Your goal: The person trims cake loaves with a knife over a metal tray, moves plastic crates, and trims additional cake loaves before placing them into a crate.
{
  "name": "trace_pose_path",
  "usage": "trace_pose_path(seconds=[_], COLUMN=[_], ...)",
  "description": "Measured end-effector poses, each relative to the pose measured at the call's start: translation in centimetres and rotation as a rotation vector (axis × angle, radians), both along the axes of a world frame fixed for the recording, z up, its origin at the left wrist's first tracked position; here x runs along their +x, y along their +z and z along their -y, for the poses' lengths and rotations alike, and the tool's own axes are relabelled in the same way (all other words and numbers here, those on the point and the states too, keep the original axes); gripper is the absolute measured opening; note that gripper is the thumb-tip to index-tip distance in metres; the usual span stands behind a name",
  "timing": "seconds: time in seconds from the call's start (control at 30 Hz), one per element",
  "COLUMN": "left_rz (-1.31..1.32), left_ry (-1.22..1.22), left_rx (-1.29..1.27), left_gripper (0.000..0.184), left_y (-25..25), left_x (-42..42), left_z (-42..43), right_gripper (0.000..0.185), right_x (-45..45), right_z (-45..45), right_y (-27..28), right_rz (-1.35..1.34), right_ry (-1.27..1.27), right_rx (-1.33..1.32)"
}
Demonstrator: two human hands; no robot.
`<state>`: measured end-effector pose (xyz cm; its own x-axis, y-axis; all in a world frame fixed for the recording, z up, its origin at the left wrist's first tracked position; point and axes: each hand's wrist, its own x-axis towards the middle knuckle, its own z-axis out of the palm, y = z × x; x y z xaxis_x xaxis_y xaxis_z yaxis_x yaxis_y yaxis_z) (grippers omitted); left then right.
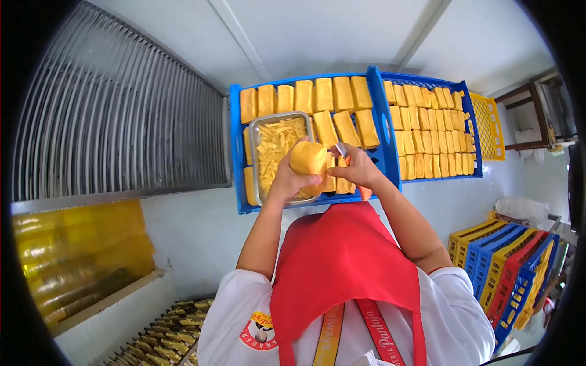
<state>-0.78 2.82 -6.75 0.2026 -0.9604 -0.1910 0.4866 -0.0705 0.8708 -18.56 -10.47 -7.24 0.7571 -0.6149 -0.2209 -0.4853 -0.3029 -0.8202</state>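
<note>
My left hand (289,178) is wrapped around a golden-yellow loaf (309,160), held up over the edge of a metal pan. My right hand (359,169) is closed on a knife (341,149) with a short metal blade and an orange handle; it is close to the loaf's right side. Beneath my left hand, the metal pan (254,154) contains a pile of thin yellow trimmings (279,141). That pan rests in a blue crate (235,122) among rows of similar loaves (303,96). An orange piece (365,193) shows below my right hand.
Another blue crate (466,110), filled with smaller yellow loaves (425,139), adjoins on the right. A yellow crate (486,125) is beyond it. At left stands a ribbed metal panel (116,116). Stacked coloured crates (497,262) are at lower right, racked trays (165,335) at lower left.
</note>
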Motion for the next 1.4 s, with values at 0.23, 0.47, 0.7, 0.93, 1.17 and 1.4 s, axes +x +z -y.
trace_pose_path(seconds=[0.23,0.47,0.7,0.93,1.17,1.4], left_rz=[0.972,1.372,1.423,1.508,1.392,-0.631], left_ry=[0.332,0.501,0.543,0.546,0.47,0.437], left_rx=[0.076,0.045,0.005,-0.059,0.07,0.361], left_gripper=[0.078,0.069,0.063,0.065,0.063,0.045], left_y=[-2.4,-2.3,-2.4,-2.2,-3.1,-2.3], left_x=[3.8,4.5,4.5,4.5,5.8,8.9], left_z=[-5.9,-8.3,-9.1,-8.7,-8.9,-8.4], right_gripper=[0.064,0.047,0.054,0.068,0.069,0.062], right_x=[5.0,8.5,9.8,10.0,9.5,8.9], right_z=[-5.4,-9.9,-11.2,-11.7,-9.9,-8.2], right_y=[3.6,3.2,1.8,2.1,0.9,-1.0], right_rz=[-0.156,-0.063,-0.024,-0.102,-0.168,-0.286], right_ry=[-0.066,-0.009,-0.018,-0.005,-0.111,-0.061], right_rx=[0.071,-0.089,0.037,0.041,0.287,-0.069])
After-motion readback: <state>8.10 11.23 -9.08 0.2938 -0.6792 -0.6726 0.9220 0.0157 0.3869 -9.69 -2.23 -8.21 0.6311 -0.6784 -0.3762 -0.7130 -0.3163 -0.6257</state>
